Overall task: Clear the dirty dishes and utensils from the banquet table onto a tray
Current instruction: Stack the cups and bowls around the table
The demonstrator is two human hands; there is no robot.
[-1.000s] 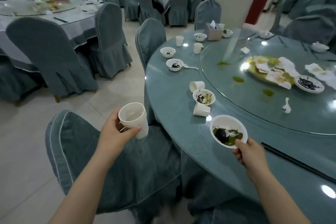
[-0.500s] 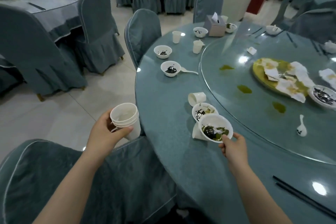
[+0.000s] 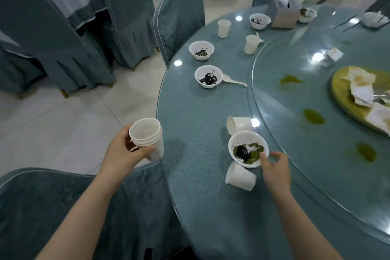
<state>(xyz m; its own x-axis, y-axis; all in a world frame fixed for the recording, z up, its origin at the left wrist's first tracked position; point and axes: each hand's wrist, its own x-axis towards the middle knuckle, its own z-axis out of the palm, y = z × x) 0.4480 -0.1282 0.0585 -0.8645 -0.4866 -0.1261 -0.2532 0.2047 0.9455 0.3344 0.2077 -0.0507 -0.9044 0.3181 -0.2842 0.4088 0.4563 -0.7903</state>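
Note:
My left hand (image 3: 124, 154) grips a stack of white plastic cups (image 3: 147, 137), held off the table's left edge. A white bowl with green and black leftovers (image 3: 248, 148) sits on the round teal table (image 3: 200, 186), where another bowl stood before. My right hand (image 3: 275, 168) is at its near rim: the thumb touches the rim and the fingers are spread loosely beside it, blurred. One white cup lies on its side behind the bowl (image 3: 239, 124), another in front of it (image 3: 240, 178).
Further along the table edge are two dirty bowls (image 3: 208, 76) (image 3: 201, 49), a white spoon (image 3: 234, 81), two upright cups (image 3: 224, 28) (image 3: 252, 44) and a tissue box (image 3: 283, 11). The glass turntable (image 3: 316, 143) carries green spills and a yellow plate of napkins (image 3: 363, 95). Covered chairs (image 3: 179, 23) ring the table.
My right hand carried the leftover bowl forward and set it on top of the bowl between the two tipped cups, then loosened its hold. My left hand kept the cup stack.

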